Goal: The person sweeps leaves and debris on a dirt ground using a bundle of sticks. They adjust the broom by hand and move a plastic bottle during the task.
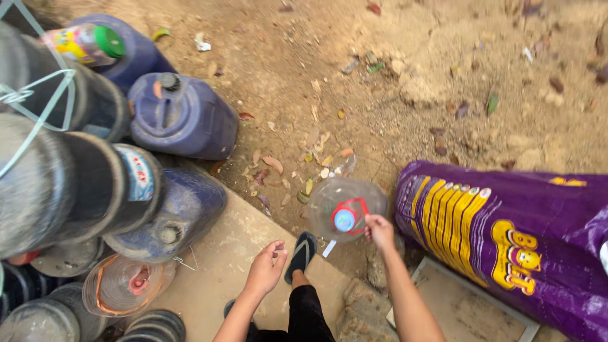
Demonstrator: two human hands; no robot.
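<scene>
Stacked black tubs (57, 183) loom left while the right hand (380, 231) grips a clear water jug (345, 206) by its red handle, left hand (266, 266) loosely curled, empty

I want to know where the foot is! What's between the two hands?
In the head view, a foot in a black sandal stands between the left hand and the right hand, which holds a clear jug by its red handle.

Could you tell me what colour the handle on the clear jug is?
Red, on the clear jug, seen in the head view.
</scene>
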